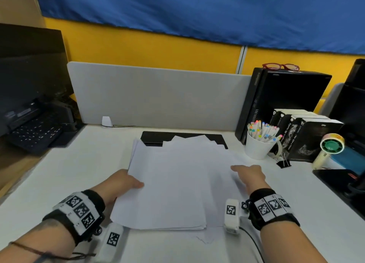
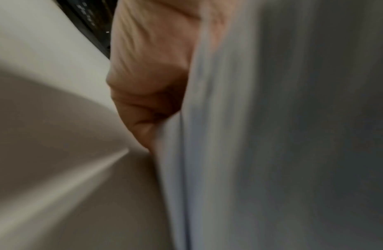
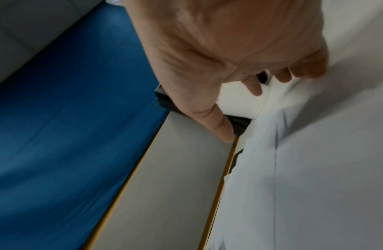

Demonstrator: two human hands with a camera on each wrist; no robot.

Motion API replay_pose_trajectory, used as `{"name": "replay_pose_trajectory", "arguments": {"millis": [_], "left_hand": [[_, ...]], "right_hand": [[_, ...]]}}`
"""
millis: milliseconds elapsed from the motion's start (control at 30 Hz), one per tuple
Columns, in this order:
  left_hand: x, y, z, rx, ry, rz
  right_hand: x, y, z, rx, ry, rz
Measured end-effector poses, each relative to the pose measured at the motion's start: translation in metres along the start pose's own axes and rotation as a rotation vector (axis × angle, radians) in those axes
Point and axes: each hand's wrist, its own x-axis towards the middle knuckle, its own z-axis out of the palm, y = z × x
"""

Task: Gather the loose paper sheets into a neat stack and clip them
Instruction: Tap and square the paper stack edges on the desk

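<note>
Left hand: It holds the left edge of the paper sheets. The thumb lies on top and the other fingers are tucked under, so that side is lifted a little off the tabletop.

Paper sheets: They lie in the middle of the tabletop, between the two hands. The pile is messy. Corners stick out at the far end, over a flat black thing, and one sheet pokes out at the near end.

Right hand: It is open, with fingers spread a little. It lies flat on the right side of the sheets and holds nothing.

Binder clip: It is small and black. It sits on the tabletop to the right of the sheets, near a white cup of pens. No hand touches it.

Step now: I think the sheets are being pushed together. The clip comes later.

How to do it well: Slide both hands in from the sides so the edges meet. Then stand the pile up and tap it on the tabletop until it is even.

Watch out: Thin sheets slip and bend. Push gently, and grab the one that sticks out near the person too.
</note>
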Motion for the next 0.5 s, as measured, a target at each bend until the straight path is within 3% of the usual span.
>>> {"name": "replay_pose_trajectory", "arguments": {"millis": [67, 333, 500], "left_hand": [[0.002, -0.009, 0.001, -0.044, 0.023, -0.013], [0.003, -0.024, 0.003, -0.130, 0.023, -0.042], [0.002, -0.027, 0.000, -0.140, -0.002, -0.052]], "right_hand": [[0.016, 0.005, -0.004, 0.009, 0.006, 0.045], [0.002, 0.001, 0.002, 0.025, -0.244, 0.003], [0.021, 0.008, 0.010, 0.171, -0.238, 0.013]]}}
